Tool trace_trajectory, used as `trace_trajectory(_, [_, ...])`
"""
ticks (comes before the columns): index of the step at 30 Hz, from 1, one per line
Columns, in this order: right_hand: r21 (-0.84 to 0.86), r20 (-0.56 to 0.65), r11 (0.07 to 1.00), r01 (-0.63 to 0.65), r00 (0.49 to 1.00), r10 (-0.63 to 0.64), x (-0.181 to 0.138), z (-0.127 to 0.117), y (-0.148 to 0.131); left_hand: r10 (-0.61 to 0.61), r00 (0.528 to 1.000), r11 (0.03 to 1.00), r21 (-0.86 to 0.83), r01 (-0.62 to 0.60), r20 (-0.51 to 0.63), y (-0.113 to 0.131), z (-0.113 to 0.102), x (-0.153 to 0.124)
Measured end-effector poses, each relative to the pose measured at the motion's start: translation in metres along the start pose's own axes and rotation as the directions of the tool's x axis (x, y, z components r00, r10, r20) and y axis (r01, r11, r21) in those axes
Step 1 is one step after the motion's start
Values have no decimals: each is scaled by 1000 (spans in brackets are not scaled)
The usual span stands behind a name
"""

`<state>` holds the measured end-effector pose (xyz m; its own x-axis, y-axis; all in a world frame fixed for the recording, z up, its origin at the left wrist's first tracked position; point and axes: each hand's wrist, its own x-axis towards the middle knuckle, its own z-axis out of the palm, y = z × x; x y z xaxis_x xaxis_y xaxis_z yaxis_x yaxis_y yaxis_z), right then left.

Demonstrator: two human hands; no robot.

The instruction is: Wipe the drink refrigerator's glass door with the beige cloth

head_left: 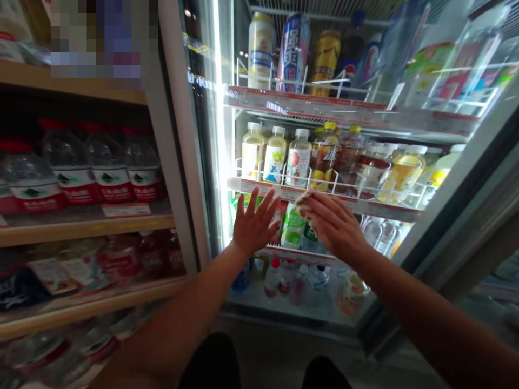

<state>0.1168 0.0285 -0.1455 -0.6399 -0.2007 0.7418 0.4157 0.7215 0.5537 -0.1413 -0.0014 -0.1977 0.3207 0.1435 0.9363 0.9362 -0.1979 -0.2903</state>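
Observation:
My left hand [254, 224] is raised before the glass door [279, 302] of a lit drinks cooler, its fingers spread and nothing in it. Whether its palm touches the glass I cannot tell. To its right, my right hand [334, 221] has its fingers closed over a light-coloured crumpled cloth [305, 201], most of which is hidden under the fingers. Both hands are level with the lower shelves. Behind them show a green-labelled bottle [292, 227] and, higher up, a white-capped bottle [299, 156].
Tall beer cans [261, 51] stand on the cooler's top shelf. At left, a wooden shelf [81, 232] carries red-capped water bottles [107, 162]. The door's dark frame [430, 189] slants along the right side. My dark-clad knees [213, 359] show at the bottom.

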Motion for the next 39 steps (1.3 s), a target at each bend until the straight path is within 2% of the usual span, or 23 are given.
trace_trajectory(3, [8, -193, 991, -134, 972, 133, 10, 4, 2, -14, 1000, 1000, -8, 14, 17, 1, 0, -3])
trace_trajectory(4, [21, -215, 989, -149, 965, 150, 10, 7, 0, -17, 1000, 1000, -13, 17, 21, 1, 0, -4])
trace_trajectory(5, [35, -198, 992, -123, 972, 127, 9, 9, -4, -18, 1000, 1000, -16, 18, 24, 1, -1, -5])
trace_trajectory(8, [71, -21, 997, 25, 999, -24, 6, 8, -7, -36, 999, 999, -5, 36, 8, 0, -8, 2])
trace_trajectory(9, [74, -2, 997, 26, 1000, -26, 8, 5, -3, -55, 998, 998, 3, 55, -5, -2, -11, 7])
trace_trajectory(11, [58, -96, 995, -87, 991, 92, 16, -3, 10, -124, 991, 992, 9, 125, -40, -7, -18, 24])
trace_trajectory(13, [42, -267, 974, -224, 937, 227, 26, -9, 23, -207, 977, 978, -9, 207, -54, -13, -22, 42])
trace_trajectory(15, [28, -346, 962, -272, 900, 265, 30, -8, 24, -265, 964, 964, -41, 264, -34, -17, -22, 57])
trace_trajectory(17, [13, -261, 975, -220, 941, 216, 27, -2, 14, -288, 958, 955, -73, 287, 1, -20, -20, 65])
trace_trajectory(19, [32, -69, 993, -111, 991, 113, 23, 3, 3, -289, 957, 952, -99, 290, 21, -21, -17, 66])
trace_trajectory(21, [68, 4, 996, -58, 998, 58, 25, 5, -1, -277, 961, 956, -100, 277, 19, -20, -17, 64])
trace_trajectory(23, [66, -98, 992, -105, 989, 111, 34, 4, 3, -266, 964, 960, -81, 267, 12, -19, -17, 61])
trace_trajectory(25, [41, -241, 979, -200, 949, 204, 45, 4, 8, -271, 963, 960, -65, 271, 15, -19, -18, 61])
trace_trajectory(26, [25, -275, 972, -233, 933, 231, 48, 5, 8, -276, 961, 959, -63, 276, 17, -19, -19, 61])
trace_trajectory(28, [-8, -255, 974, -224, 943, 215, 52, 10, 5, -284, 959, 957, -62, 285, 26, -18, -19, 62])
trace_trajectory(30, [-24, -159, 991, -133, 979, 127, 53, 14, 1, -284, 958, 957, -56, 285, 30, -18, -19, 63])
trace_trajectory(32, [-23, -104, 997, -76, 992, 74, 58, 15, 5, -278, 960, 959, -42, 279, 27, -18, -19, 63])
trace_trajectory(34, [-31, -163, 992, -119, 980, 113, 67, 10, 15, -270, 963, 962, -29, 270, 22, -18, -19, 62])
trace_trajectory(37, [-34, -294, 975, -220, 934, 201, 78, 5, 26, -270, 963, 962, -44, 270, 15, -18, -18, 62])
trace_trajectory(39, [-24, -271, 974, -226, 939, 211, 75, 7, 22, -281, 960, 958, -61, 282, 20, -19, -18, 62])
